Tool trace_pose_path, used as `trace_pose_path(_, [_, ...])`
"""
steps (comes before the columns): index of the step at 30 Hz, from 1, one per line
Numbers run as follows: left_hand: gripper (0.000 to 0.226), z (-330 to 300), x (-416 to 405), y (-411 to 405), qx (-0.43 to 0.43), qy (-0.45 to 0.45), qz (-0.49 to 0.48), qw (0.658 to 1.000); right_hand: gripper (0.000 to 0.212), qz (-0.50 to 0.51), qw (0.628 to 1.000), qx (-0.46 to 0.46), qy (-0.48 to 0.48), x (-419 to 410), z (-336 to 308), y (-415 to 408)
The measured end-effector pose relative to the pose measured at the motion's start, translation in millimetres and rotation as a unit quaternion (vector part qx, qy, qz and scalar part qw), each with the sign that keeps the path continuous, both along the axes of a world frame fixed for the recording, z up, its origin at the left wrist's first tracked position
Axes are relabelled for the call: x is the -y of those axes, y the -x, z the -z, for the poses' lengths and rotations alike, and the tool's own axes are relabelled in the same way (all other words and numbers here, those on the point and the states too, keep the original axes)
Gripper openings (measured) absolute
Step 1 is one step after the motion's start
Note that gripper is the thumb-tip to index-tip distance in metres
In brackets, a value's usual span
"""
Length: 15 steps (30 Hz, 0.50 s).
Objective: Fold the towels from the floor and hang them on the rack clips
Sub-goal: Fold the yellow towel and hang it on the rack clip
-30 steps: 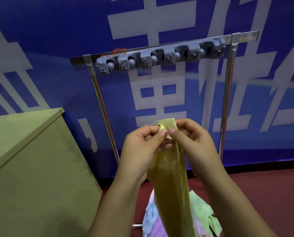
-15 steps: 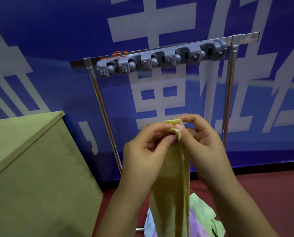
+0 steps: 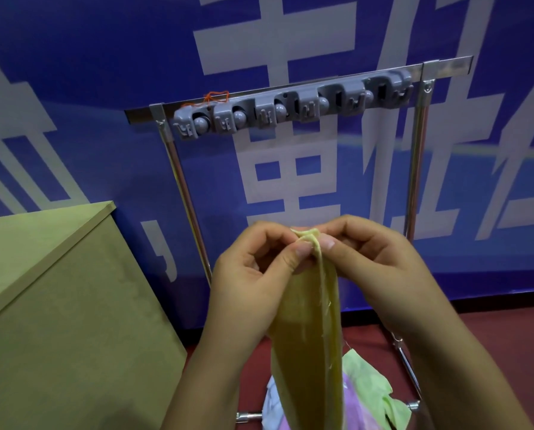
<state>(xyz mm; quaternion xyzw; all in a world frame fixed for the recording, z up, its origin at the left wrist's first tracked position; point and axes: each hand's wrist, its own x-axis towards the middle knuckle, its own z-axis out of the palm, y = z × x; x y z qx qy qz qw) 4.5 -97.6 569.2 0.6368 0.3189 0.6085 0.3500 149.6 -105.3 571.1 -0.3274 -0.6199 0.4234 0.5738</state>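
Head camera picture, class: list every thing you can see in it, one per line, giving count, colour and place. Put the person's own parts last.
yellow towel: one, yellow, hanging folded from both hands in the centre.
pile of towels: one heap, green, lilac and white, on the floor under the rack; count of towels unclear.
clip strip: one, grey, on the rack's top bar, no towel on it.
rack: one, silver metal, against the banner.
orange thread: one bit, orange, on the top bar's left part.
box: one, tan, at left.
banner: one, blue with white characters, behind.
floor: dark red, lower right.
left hand: one, pinches the towel's top.
right hand: one, pinches the same top edge.
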Motion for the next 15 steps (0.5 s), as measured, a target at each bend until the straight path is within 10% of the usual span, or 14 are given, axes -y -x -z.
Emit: trace_pose_path(15, [0.042,1,-5,14,-0.056,0.103,-0.010,0.993,0.014,0.014,0.999,0.035,-0.004,-6,9,0])
